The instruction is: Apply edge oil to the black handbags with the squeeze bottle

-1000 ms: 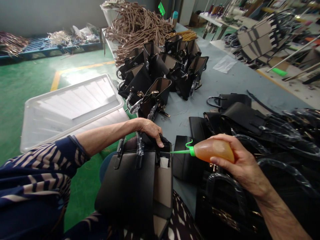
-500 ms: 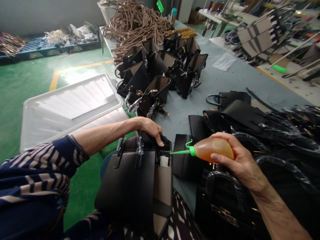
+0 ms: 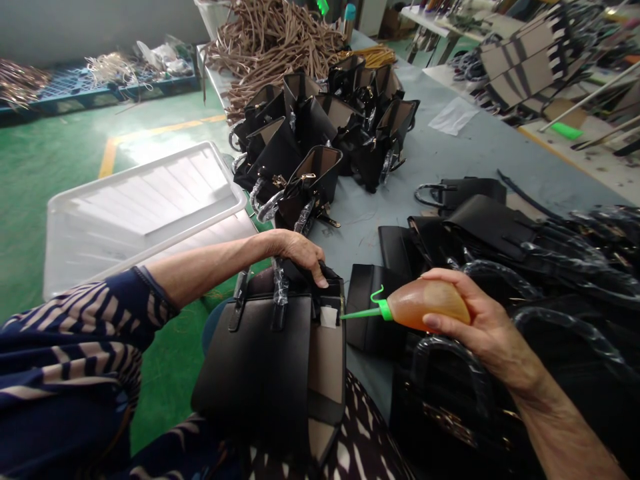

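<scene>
A black handbag (image 3: pixel 260 367) with plastic-wrapped handles rests on my lap, its side open to a beige lining and a white patch (image 3: pixel 329 317). My left hand (image 3: pixel 303 255) grips the bag's upper far edge, thumb on top and fingers hidden behind. In my right hand (image 3: pixel 473 317) is a squeeze bottle (image 3: pixel 425 303) of amber liquid, held nearly level. Its thin green nozzle (image 3: pixel 363 313) points left, the tip at the bag's side edge near the white patch; whether it touches I cannot tell.
Several small black bags (image 3: pixel 310 133) stand on the grey table (image 3: pixel 400 180), before a heap of brown straps (image 3: pixel 280 47). More black bags (image 3: pixel 490 220) are piled at the right. A translucent plastic bin (image 3: pixel 145 207) lies to the left, above the green floor (image 3: pixel 165 380).
The nozzle tip has moved slightly down along the bag's side edge as my right hand shifts a little. My left hand keeps its hold on the bag.
</scene>
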A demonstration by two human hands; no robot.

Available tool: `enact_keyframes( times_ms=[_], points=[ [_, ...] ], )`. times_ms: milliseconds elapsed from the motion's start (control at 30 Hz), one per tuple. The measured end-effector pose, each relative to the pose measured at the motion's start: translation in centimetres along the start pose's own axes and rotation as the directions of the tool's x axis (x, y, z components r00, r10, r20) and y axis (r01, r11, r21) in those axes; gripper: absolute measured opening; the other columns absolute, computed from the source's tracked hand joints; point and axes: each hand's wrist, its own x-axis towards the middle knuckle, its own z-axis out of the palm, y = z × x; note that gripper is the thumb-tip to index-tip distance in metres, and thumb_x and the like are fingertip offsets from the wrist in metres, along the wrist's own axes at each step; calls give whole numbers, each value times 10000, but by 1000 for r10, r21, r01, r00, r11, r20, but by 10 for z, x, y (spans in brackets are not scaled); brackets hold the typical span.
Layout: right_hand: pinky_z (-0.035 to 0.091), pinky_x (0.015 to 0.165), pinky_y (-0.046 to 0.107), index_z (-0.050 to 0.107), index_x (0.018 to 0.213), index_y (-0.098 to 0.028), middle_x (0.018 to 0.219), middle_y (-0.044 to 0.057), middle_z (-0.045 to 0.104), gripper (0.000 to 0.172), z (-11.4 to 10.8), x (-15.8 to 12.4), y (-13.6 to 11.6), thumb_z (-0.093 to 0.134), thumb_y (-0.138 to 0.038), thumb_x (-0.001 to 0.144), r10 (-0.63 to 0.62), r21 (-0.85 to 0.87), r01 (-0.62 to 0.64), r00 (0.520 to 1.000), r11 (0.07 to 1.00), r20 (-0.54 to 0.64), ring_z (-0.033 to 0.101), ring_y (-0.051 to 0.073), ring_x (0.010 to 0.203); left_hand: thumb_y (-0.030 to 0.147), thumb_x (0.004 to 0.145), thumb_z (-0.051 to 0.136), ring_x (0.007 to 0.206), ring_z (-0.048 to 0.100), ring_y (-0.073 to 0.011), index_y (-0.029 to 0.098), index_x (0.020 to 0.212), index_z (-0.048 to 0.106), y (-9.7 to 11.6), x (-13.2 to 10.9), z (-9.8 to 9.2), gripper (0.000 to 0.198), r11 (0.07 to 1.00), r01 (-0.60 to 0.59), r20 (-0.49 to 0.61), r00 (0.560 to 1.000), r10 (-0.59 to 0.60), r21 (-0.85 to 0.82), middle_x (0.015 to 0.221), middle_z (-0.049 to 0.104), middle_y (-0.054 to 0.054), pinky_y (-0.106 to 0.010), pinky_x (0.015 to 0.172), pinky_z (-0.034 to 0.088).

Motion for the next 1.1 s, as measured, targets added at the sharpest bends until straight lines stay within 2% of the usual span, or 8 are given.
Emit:
enact_keyframes(
  times_ms=[133,400,600,767,967,1100],
  points=[
    [495,647,240,549,1105,-324,944,-24,595,466,-1,-3,3,735,-485,709,8,-12,-7,1000,1000,17,566,167,742,470,623,696,671,619,-178,120,815,701,-2,2,-1,400,999,7,26,1000,-6,-48,770,708,-50,-254,608,504],
    [507,663,261,542,1118,-312,957,-14,613,475,1,-9,3,731,-482,717,36,9,-36,998,999,59,583,192,780,465,627,694,647,600,-169,128,774,694,-2,1,0,368,998,24,9,1000,-24,-56,745,700,-42,-251,587,487],
    [511,704,267,538,1144,-311,1030,-4,615,503,1,-14,6,733,-482,713,62,8,-63,995,998,80,594,213,858,500,636,680,641,588,-168,137,730,685,0,-3,-2,376,999,13,-27,1000,-12,46,724,687,-40,-251,579,480],
    [520,715,260,543,1149,-315,1042,-5,611,505,0,-19,11,740,-468,711,60,17,-61,994,998,90,599,211,858,512,659,660,688,604,-177,119,830,694,1,-5,-3,430,993,28,-57,998,-21,117,796,701,-53,-251,612,492],
    [528,742,269,549,1154,-339,1104,-9,601,481,1,-25,13,736,-440,723,69,38,-74,991,997,112,602,224,906,541,643,664,708,609,-177,129,883,710,-7,0,-4,478,997,-13,-26,1000,15,77,852,715,-51,-246,653,494],
    [538,713,278,555,1146,-317,1052,7,607,482,3,-28,11,739,-439,718,89,56,-97,988,994,129,612,221,844,540,659,649,703,607,-173,122,877,707,-5,-3,-4,475,993,16,-56,998,-9,114,831,711,-53,-240,639,486]
  ],
)
